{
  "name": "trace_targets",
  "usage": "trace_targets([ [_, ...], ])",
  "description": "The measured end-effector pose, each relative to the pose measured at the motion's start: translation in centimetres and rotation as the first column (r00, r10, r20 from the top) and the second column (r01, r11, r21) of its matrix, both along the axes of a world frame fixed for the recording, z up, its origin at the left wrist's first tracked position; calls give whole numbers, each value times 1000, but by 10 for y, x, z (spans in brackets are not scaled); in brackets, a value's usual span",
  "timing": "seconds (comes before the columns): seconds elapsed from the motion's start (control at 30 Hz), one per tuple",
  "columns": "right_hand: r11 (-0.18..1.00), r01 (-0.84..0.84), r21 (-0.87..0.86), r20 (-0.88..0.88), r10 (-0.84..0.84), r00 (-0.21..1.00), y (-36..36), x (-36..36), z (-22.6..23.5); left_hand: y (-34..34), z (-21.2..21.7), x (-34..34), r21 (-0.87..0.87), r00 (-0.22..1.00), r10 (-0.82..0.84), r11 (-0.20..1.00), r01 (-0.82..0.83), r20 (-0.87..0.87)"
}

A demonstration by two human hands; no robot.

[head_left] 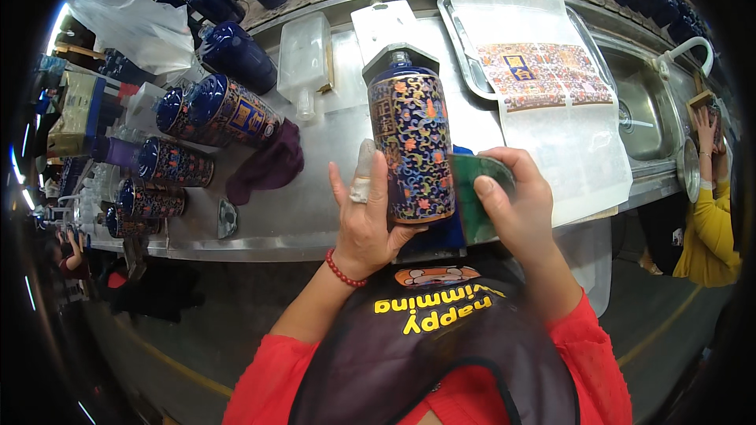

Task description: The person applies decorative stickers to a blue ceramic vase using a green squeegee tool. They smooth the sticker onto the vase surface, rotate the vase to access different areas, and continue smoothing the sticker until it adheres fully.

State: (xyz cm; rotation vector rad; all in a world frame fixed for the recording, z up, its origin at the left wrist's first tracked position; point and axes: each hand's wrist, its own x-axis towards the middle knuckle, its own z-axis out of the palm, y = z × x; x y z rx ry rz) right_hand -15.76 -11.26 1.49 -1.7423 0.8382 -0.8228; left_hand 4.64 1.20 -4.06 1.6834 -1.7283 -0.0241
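Note:
A dark blue bottle (409,145) with a colourful floral pattern lies in front of me, its neck pointing away. My left hand (366,216) grips its lower left side, the thumb under the base end; one finger has a white wrapping. Between the thumb and fingers of my right hand (516,197) is a flat green scraper (475,201), its edge close against the bottle's right side. Whether it touches the glass I cannot tell. A grey angular support (425,61) shows behind the bottle's shoulder, and something blue (441,240) lies under its base.
Patterned decal sheets (543,79) lie over a metal tray (465,39) at the right, beside a sink (650,102). A clear square bottle (303,55), a purple cloth (272,165) and several patterned bottles (177,161) are leftward. A person in yellow (709,228) works far right.

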Motion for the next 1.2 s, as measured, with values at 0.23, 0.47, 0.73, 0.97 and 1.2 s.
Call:
trace_targets([
  [0.23,923,-89,374,311,-34,950,-1,-12,-25,12,-3,-2,-63,997,63,996,-60,52],
  [0.47,936,-122,329,291,22,956,4,-12,-34,13,10,-1,-245,938,4,966,86,346],
  [0.73,949,-93,300,275,7,962,2,-14,-39,10,22,8,-196,928,-123,960,202,351],
  [0.97,941,-92,324,296,-8,955,1,-16,-41,2,26,1,-176,923,-101,968,177,372],
  [1.2,930,-97,354,303,-16,953,-1,-19,-42,3,28,3,-240,901,-108,944,225,420],
])
